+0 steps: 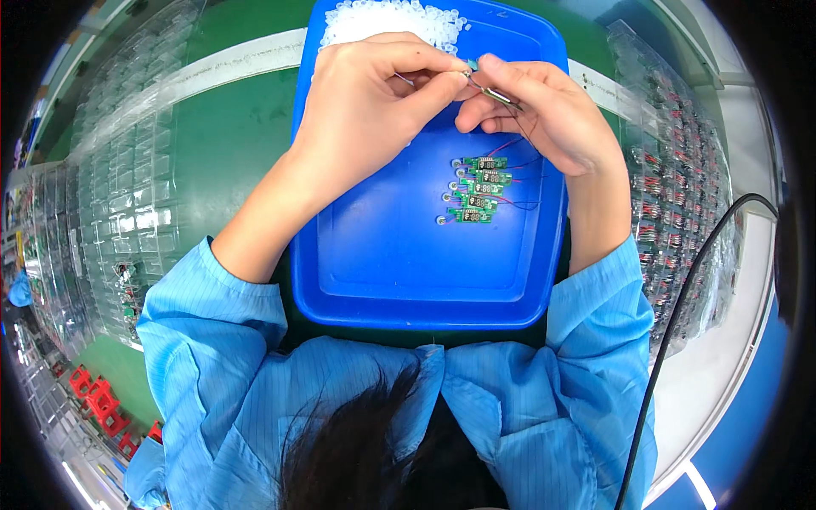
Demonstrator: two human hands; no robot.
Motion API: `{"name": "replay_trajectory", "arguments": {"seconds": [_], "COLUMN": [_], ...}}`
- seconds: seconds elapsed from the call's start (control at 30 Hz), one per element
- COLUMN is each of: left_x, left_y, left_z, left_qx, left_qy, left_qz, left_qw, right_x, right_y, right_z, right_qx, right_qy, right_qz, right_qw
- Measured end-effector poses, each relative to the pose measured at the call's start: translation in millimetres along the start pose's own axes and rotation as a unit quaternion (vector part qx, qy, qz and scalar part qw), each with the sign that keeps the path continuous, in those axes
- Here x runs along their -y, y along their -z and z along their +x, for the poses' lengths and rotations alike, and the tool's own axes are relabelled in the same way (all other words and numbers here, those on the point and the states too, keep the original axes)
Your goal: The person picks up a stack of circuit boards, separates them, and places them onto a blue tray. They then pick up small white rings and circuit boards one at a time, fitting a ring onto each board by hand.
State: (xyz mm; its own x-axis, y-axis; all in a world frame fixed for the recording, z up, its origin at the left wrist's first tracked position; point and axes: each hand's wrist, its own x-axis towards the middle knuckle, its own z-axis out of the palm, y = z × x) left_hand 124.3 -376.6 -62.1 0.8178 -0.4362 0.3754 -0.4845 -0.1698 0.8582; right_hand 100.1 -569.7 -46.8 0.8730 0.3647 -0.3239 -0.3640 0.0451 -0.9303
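Above the blue tray [374, 280], the left hand [365, 110] and right hand [544, 110] meet, fingers pinched together on a small green circuit board [473, 65] and tweezers [497, 95]. Four finished boards [478, 189] lie below them; white pellets [391, 21] fill the tray's far end, and clear blister trays [127, 195] flank it on the green tabletop [238, 144].

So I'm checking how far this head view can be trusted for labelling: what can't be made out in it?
- The small part pinched between the left hand and right hand: fingers cover most of it, too small to identify.
- Tweezers: the tips are hidden at the fingertips.
- Markings on the green circuit boards: too small.
- White pieces at the blue tray's far end: cut off by the top edge.
- Clear blister trays: glare and fisheye bending blur the contents.
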Motion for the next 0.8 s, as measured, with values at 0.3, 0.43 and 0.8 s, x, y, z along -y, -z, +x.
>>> {"name": "replay_trajectory", "arguments": {"seconds": [0.3,0.43,0.8], "left_x": [-7.3,-8.6,4.7], "left_y": [1.0,-3.0,3.4], "left_z": [-1.6,-5.3,1.1], "left_qx": [0.010,0.032,0.034], "left_qy": [0.172,0.110,0.170], "left_qz": [-0.115,-0.048,-0.263], "left_qw": [0.978,0.992,0.949], "right_x": [-6.6,-9.1,3.9], "right_y": [-9.7,-11.5,-17.8], "right_z": [5.3,2.3,-3.5], "right_qx": [-0.095,-0.128,-0.248], "right_qy": [0.156,0.184,0.331], "right_qz": [-0.106,-0.127,-0.396], "right_qw": [0.977,0.966,0.820]}}
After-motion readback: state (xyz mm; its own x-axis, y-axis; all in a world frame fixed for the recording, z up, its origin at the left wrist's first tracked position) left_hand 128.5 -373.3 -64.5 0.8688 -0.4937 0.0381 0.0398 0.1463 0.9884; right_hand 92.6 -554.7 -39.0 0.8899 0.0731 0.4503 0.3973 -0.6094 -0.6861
